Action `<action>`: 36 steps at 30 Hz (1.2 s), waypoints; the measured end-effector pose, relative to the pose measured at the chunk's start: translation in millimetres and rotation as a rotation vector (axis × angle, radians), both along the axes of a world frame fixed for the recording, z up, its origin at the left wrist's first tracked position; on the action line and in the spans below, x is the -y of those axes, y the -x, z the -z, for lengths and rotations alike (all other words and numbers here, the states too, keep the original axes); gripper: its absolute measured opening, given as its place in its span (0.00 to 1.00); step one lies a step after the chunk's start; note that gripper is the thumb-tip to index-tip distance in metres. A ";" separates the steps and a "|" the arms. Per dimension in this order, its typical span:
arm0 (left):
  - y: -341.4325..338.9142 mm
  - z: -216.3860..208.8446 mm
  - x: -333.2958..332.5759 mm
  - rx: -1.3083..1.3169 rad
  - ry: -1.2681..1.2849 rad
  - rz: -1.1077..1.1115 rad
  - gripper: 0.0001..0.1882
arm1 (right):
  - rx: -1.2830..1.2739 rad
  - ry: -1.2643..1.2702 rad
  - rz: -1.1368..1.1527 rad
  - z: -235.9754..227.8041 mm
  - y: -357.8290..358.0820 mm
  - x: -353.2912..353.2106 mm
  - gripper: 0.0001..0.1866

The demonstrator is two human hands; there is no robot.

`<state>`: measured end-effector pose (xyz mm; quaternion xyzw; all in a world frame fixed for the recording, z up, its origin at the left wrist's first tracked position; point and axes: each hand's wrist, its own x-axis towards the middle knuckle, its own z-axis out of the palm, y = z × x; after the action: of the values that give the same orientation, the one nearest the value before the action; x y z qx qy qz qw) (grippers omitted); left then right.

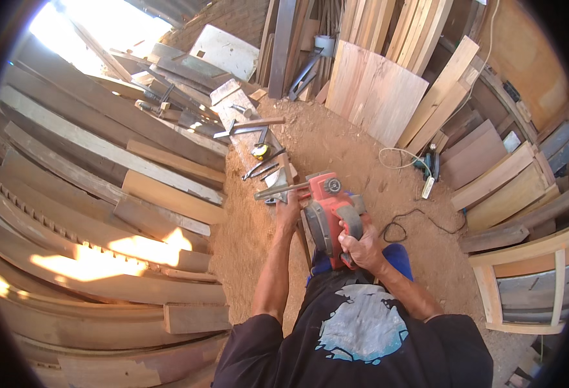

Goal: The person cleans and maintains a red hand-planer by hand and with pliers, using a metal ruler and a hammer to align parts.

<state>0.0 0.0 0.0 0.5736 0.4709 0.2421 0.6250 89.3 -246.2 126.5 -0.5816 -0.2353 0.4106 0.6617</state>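
Note:
My right hand (359,244) is wrapped round the rear handle of a red and black electric hand planer (324,223), held in front of my body. Its front knob points away from me. My left hand (288,210) is closed on a narrow piece of wood (275,192) at the planer's front left; my fingers partly hide it. Just beyond lies a plank (239,119) with tools on it: a yellow and black tape measure (260,152), dark pincers (263,166), a square (249,132) and a hammer (258,121).
Long boards (103,258) are stacked along the left. Planks and a wide panel (375,90) lean at the back. A green power tool (431,161) and a white extension socket (428,187) lie on the sawdust-covered floor (336,142). A dark cord (420,216) curls at right, near a wooden frame (524,281).

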 end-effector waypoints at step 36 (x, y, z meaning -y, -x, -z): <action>-18.6 -211.3 -84.1 1.361 -0.121 0.376 0.37 | 1.017 -0.233 -0.228 -78.1 -72.6 -67.9 0.40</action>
<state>18.6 84.1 211.3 0.4002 -0.1455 0.4602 0.7790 161.9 -178.3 204.6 -0.6007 -0.6320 0.1175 0.4754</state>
